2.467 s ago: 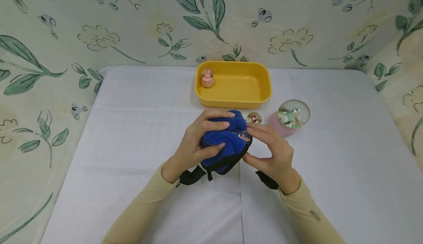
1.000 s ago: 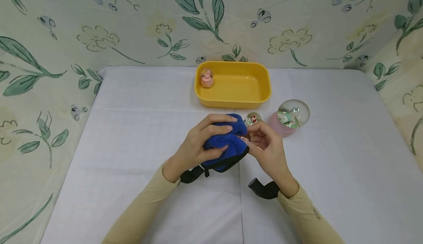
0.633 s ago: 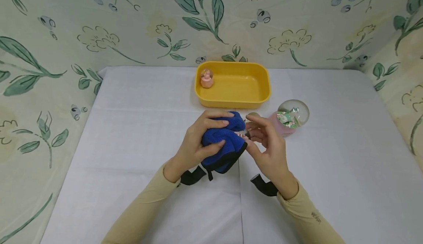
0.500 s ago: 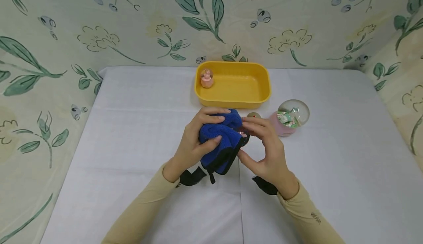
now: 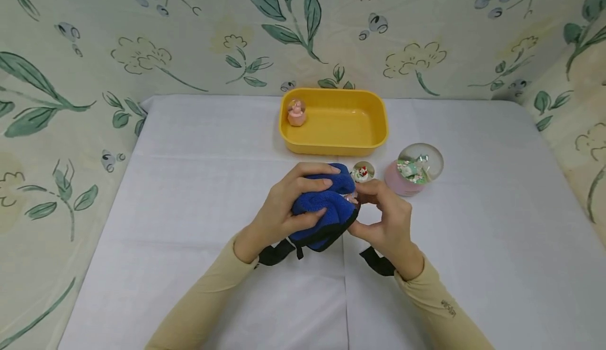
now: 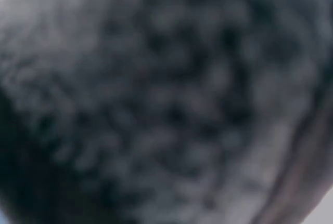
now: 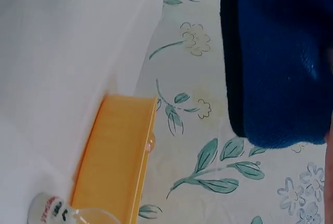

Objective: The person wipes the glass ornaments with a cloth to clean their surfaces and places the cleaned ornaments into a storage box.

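In the head view, my left hand [image 5: 284,202] grips a blue towel [image 5: 326,210] with black edging. The towel is bunched around a small shiny item with pink inside, seemingly a snow globe [image 5: 351,198], mostly hidden by the cloth. At its right end my right hand [image 5: 385,221] pinches it with thumb and curled fingers. Just behind that hand stands a small snow globe [image 5: 362,172] with a red and white figure. The left wrist view is filled by dark, blurred cloth. Blue towel [image 7: 283,63] hangs at the upper right of the right wrist view.
A yellow tray [image 5: 336,148] stands at the back of the white-covered table [image 5: 199,192], with a small pink snow globe [image 5: 296,113] in its left end. A larger snow globe [image 5: 414,168] with a pink base lies tilted right of the hands. Floral cloth hangs behind.
The right hand's fingers have opened, shifted and closed again at the wrapped globe's end. The towel has tilted slightly back and forth in the left hand. The tray and other globes stay put.
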{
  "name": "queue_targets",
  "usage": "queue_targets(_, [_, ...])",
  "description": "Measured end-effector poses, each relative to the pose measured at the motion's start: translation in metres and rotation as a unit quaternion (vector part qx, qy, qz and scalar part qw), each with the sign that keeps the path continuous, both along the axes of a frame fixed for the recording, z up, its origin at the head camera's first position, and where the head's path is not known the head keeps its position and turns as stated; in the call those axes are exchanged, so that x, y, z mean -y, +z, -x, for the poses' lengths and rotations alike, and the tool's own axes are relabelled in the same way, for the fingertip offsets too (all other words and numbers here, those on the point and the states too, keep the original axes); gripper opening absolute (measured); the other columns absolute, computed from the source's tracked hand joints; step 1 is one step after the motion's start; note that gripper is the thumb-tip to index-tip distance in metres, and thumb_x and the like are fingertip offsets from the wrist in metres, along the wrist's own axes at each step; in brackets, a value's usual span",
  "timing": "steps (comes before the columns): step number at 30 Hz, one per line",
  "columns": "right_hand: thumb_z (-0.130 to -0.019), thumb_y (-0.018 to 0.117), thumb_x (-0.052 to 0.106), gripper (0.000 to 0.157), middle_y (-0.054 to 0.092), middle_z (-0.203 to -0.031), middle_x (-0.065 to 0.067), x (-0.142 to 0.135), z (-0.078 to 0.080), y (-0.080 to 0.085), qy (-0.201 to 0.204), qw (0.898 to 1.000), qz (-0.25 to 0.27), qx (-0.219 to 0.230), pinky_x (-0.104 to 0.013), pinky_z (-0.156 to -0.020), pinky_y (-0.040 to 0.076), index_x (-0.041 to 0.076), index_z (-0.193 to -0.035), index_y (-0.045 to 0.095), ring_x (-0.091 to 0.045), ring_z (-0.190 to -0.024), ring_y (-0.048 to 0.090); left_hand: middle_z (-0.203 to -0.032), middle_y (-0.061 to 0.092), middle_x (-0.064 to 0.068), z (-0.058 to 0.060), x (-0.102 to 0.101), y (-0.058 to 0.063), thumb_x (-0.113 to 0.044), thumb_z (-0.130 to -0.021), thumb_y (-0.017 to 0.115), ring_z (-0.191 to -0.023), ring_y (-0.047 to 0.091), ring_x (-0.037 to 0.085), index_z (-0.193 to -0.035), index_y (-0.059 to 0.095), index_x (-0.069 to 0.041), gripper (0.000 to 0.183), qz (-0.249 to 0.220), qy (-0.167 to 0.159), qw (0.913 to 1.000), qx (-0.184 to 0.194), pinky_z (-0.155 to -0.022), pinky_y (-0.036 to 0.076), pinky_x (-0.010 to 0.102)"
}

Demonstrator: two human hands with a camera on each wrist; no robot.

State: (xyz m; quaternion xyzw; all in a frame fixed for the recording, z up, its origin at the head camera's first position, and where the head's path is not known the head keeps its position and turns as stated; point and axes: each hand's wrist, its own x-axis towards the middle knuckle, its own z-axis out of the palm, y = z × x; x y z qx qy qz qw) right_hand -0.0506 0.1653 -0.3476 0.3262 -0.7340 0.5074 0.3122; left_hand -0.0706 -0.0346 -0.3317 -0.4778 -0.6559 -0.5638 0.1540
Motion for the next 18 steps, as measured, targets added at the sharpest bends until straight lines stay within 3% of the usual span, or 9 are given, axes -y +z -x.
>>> queue_targets(2, [-0.088, 0.068, 0.033, 0.047, 0.065, -0.085, -0.009, 0.0013, -0.0015, 0.0008, 0.038, 0.996, 0.038, 0.075, -0.015, -0.066, 0.052, -0.012, -0.093, 0.058, -0.009, -0.068, 0.062, -0.124, 0.049, 0.023, -0.0004, 0.0008, -0.0008, -0.029, -0.099, 0.052, -0.116, 0.050, 0.037, -0.117, 0.047, -0.005, 0.030, 0.009, 0.002, 0.9999, -0.013, -0.095, 0.046, 0.044])
queue_targets(5, [-0.090, 0.066, 0.012, 0.029, 0.064, -0.087, -0.005, 0.0014, -0.0044, 0.0038, 0.102, 0.971, 0.104, 0.188, -0.017, -0.062, 0.053, -0.016, -0.093, 0.056, -0.007, -0.071, 0.062, -0.124, 0.048, 0.023, -0.0006, 0.0008, -0.0016, -0.027, -0.098, 0.053, -0.116, 0.050, 0.037, -0.118, 0.047, -0.004, 0.030, 0.017, 0.000, 0.9995, -0.028, -0.096, 0.045, 0.044])
queue_targets(7, [-0.089, 0.062, -0.002, 0.017, 0.064, -0.087, -0.005, 0.0012, -0.0061, 0.0066, 0.123, 0.955, 0.131, 0.236, -0.018, -0.063, 0.053, -0.017, -0.094, 0.056, -0.009, -0.072, 0.063, -0.124, 0.048, 0.023, -0.0011, 0.0006, -0.0018, -0.027, -0.098, 0.053, -0.116, 0.050, 0.037, -0.118, 0.047, -0.004, 0.030, 0.019, 0.002, 0.9994, -0.030, -0.097, 0.044, 0.045])
queue_targets(8, [-0.088, 0.061, -0.004, 0.015, 0.064, -0.086, -0.006, 0.0010, -0.0067, 0.0075, 0.122, 0.953, 0.132, 0.245, -0.018, -0.063, 0.053, -0.016, -0.095, 0.056, -0.010, -0.072, 0.063, -0.124, 0.048, 0.023, -0.0012, 0.0006, -0.0023, -0.027, -0.098, 0.053, -0.116, 0.050, 0.037, -0.117, 0.047, -0.004, 0.030, 0.017, 0.004, 0.9995, -0.027, -0.097, 0.044, 0.045])
queue_targets(10, [-0.091, 0.062, 0.004, 0.021, 0.065, -0.087, -0.009, 0.0011, -0.0067, 0.0083, 0.106, 0.961, 0.110, 0.231, -0.019, -0.065, 0.054, -0.015, -0.098, 0.058, -0.009, -0.073, 0.064, -0.124, 0.048, 0.023, -0.0011, 0.0004, -0.0030, -0.028, -0.099, 0.052, -0.116, 0.050, 0.037, -0.117, 0.046, -0.004, 0.030, 0.008, 0.009, 0.9998, -0.017, -0.097, 0.045, 0.045])
queue_targets(14, [-0.093, 0.060, 0.039, 0.055, 0.064, -0.094, -0.018, 0.0021, -0.0047, 0.0058, 0.048, 0.989, 0.034, 0.133, -0.018, -0.072, 0.053, -0.013, -0.111, 0.057, -0.008, -0.081, 0.064, -0.124, 0.049, 0.023, 0.0000, -0.0007, -0.0034, -0.029, -0.098, 0.053, -0.116, 0.050, 0.038, -0.116, 0.046, -0.004, 0.032, -0.032, 0.017, 0.9992, 0.017, -0.096, 0.044, 0.049])
queue_targets(18, [-0.092, 0.062, 0.041, 0.062, 0.058, -0.108, -0.025, 0.0027, -0.0022, 0.0034, 0.033, 0.999, -0.009, 0.029, -0.021, -0.084, 0.050, -0.014, -0.118, 0.052, -0.018, -0.100, 0.059, -0.123, 0.050, 0.025, 0.0002, -0.0007, -0.0009, -0.031, -0.097, 0.054, -0.116, 0.050, 0.038, -0.114, 0.047, -0.003, 0.034, -0.068, 0.023, 0.9959, 0.054, -0.096, 0.043, 0.050])
